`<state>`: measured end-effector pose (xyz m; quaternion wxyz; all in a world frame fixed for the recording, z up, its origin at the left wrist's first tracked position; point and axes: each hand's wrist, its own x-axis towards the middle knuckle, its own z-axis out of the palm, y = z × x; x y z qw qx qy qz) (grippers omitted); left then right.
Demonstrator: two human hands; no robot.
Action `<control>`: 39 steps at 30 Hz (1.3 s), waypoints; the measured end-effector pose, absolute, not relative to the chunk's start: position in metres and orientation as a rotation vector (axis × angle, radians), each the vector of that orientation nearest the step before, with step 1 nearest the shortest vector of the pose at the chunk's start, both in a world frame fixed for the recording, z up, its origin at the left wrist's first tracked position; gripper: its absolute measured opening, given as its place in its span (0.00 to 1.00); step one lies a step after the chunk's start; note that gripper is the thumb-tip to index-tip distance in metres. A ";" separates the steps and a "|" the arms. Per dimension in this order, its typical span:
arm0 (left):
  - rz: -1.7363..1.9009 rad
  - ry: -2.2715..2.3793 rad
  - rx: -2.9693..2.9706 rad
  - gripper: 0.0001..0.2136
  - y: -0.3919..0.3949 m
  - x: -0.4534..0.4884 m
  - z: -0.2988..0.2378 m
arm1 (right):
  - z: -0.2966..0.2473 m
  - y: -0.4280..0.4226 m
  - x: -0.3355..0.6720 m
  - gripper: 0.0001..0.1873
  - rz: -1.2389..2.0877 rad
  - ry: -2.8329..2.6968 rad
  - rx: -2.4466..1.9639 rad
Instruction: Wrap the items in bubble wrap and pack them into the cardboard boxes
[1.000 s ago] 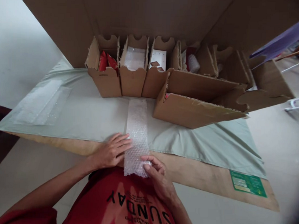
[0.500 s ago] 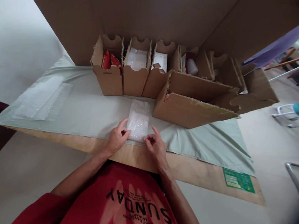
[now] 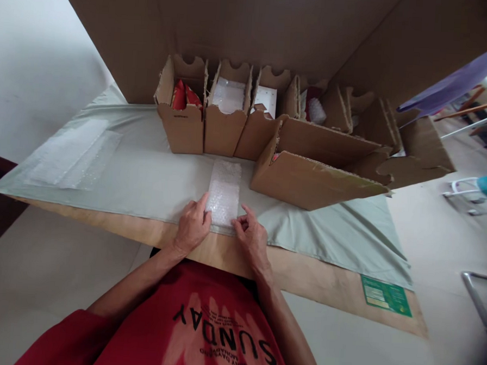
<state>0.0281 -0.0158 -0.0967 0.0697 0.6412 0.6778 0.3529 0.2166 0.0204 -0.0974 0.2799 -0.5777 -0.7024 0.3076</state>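
Observation:
A folded strip of clear bubble wrap (image 3: 224, 191) lies flat on the pale green cloth (image 3: 146, 177), just in front of the cardboard bins. My left hand (image 3: 192, 227) rests at its near left corner, fingers curled with the forefinger pressed along the wrap's edge. My right hand (image 3: 251, 234) sits at the near right corner, fingertips pinched on that edge. Both hands lie at the front edge of the table.
A row of open cardboard bins (image 3: 226, 113) stands behind the wrap, holding red packets (image 3: 182, 96) and white items. A larger cardboard box (image 3: 317, 170) lies to the right. More bubble wrap sheets (image 3: 71, 154) lie far left. A green label (image 3: 385, 296) is at the table's right edge.
The long bubble wrap strip hanging over the table edge has been folded up into a short pad on the cloth. Both hands moved forward with it and now hold its near corners.

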 end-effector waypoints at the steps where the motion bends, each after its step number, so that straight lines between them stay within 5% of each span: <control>1: 1.041 2.054 1.921 0.27 -0.015 0.027 -0.096 | -0.096 0.020 0.216 0.27 0.820 -1.904 -1.554; 13: 0.903 1.865 2.275 0.17 -0.018 0.010 -0.085 | -0.085 0.011 0.218 0.14 0.217 -2.464 -1.189; 23: 0.917 1.487 2.409 0.09 -0.030 -0.013 -0.075 | -0.068 0.013 0.232 0.14 0.755 -2.311 -0.967; 32: 1.054 1.723 1.779 0.07 -0.016 -0.003 -0.083 | -0.087 0.026 0.212 0.24 1.116 -1.863 -1.347; 39: 0.998 1.930 1.726 0.15 -0.001 0.006 -0.092 | -0.084 0.016 0.212 0.17 0.437 -2.023 -1.330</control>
